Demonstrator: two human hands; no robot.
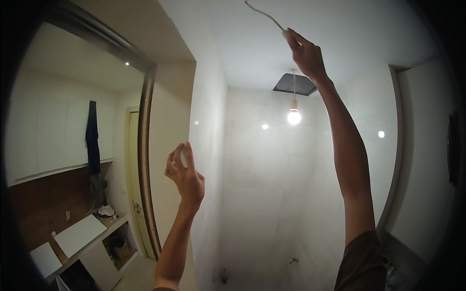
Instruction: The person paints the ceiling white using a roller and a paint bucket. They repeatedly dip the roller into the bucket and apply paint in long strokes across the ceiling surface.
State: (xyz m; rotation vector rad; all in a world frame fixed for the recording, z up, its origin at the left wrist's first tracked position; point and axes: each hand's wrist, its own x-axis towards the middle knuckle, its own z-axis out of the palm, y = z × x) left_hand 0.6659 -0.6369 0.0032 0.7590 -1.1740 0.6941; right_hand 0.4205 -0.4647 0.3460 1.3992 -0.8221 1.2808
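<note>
Above you, the pale ceiling point(262, 53) fills the upper middle of the frame, and the light-coloured back wall point(257, 189) drops below it through the centre. A dark square opening point(306, 86) sits in the ceiling right of centre, beneath your raised right hand point(302, 52). That hand reaches to the upper middle, its fingers closed in a pinch on the end of a thin cord. Your left hand point(187, 174) is well lower, left of centre, in front of the wall corner; its fingers curl, two tips drawn close with a gap below them, and you cannot tell whether anything thin is between them. The lit bulb point(294, 117) hangs below the opening, well apart from both hands. What matters most is the cord point(265, 14): from your right fingers its long axis slants up and left, bending slightly, to the top edge of the frame. Your right hand is the nearer, touching it; your left hand lies well apart, below and to the left of that grip.
</note>
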